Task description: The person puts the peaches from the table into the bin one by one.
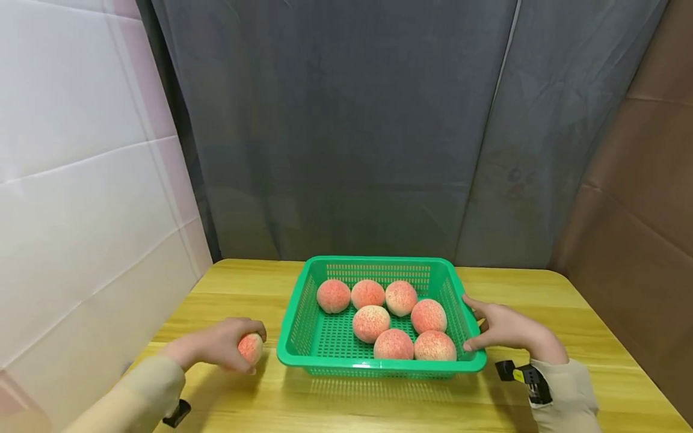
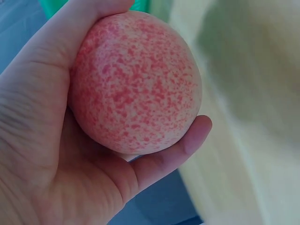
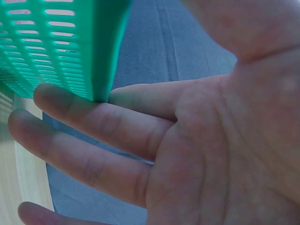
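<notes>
My left hand [image 1: 224, 346] grips a speckled pink peach [image 2: 136, 84] low over the table, left of a green plastic basket [image 1: 295, 325]. In the left wrist view its fingers and thumb curl round the fruit. On the basket's right side, my right hand [image 1: 506, 328] touches the rim with thumb and index finger. The right wrist view shows its fingers [image 3: 103, 122] nearly straight, the middle fingertip beneath the rim against the slotted wall. Several pink and cream peaches [image 1: 371, 323] lie inside the basket, mostly toward its back and right.
The basket stands on a yellow wood-grain table [image 1: 325, 409]. A dark grey curtain [image 1: 346, 132] hangs behind, a white panel [image 1: 81, 150] rises on the left and a brown one [image 1: 639, 210] on the right.
</notes>
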A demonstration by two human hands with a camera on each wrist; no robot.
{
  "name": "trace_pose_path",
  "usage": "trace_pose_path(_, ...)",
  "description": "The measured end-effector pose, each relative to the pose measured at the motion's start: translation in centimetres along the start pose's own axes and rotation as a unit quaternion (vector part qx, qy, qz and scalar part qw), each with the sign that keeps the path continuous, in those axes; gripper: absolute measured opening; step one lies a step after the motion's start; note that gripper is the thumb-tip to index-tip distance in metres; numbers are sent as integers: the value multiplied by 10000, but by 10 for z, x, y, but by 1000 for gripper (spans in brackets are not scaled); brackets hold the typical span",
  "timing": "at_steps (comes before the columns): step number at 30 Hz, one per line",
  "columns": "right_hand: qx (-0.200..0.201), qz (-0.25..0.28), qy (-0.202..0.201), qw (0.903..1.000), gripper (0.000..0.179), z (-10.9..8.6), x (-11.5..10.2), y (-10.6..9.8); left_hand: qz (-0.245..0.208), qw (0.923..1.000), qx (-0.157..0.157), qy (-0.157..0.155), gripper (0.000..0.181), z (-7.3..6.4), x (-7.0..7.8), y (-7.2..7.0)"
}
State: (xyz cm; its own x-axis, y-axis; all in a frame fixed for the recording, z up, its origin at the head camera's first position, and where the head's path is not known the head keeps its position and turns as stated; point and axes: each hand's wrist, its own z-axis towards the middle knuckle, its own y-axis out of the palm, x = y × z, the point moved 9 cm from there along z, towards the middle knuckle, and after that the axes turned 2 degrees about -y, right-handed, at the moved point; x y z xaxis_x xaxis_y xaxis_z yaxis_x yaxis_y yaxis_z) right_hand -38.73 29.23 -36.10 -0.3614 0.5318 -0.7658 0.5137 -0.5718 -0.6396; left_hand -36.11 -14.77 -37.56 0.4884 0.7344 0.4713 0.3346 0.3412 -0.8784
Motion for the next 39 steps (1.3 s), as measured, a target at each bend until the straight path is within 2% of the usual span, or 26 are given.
trace_pose_path(10,-20,70,13,10000,104,0,1,1,356,9993,31,-67,45,0,14,-41)
trace_pose_path(15,-7,67,42,10000,104,-1,1,2,740,9967,304,119,45,2,26,-61)
trace_pose_path(19,10,72,13,10000,104,-1,1,1,887,9944,466,325,45,8,39,-75)
trace_pose_path(23,13,39,46,10000,105,0,1,1,927,9944,439,264,45,21,53,-84)
trace_pose_path(28,54,-43,90,9999,104,-1,1,-1,996,9945,211,246,44,43,73,-83)
trace_pose_path(32,73,-94,87,9999,104,0,2,-1,1023,9944,-51,259,42,59,87,-75)
trace_pose_path(39,45,-76,72,9999,105,0,4,-1,1239,9916,-310,204,47,87,105,-59)
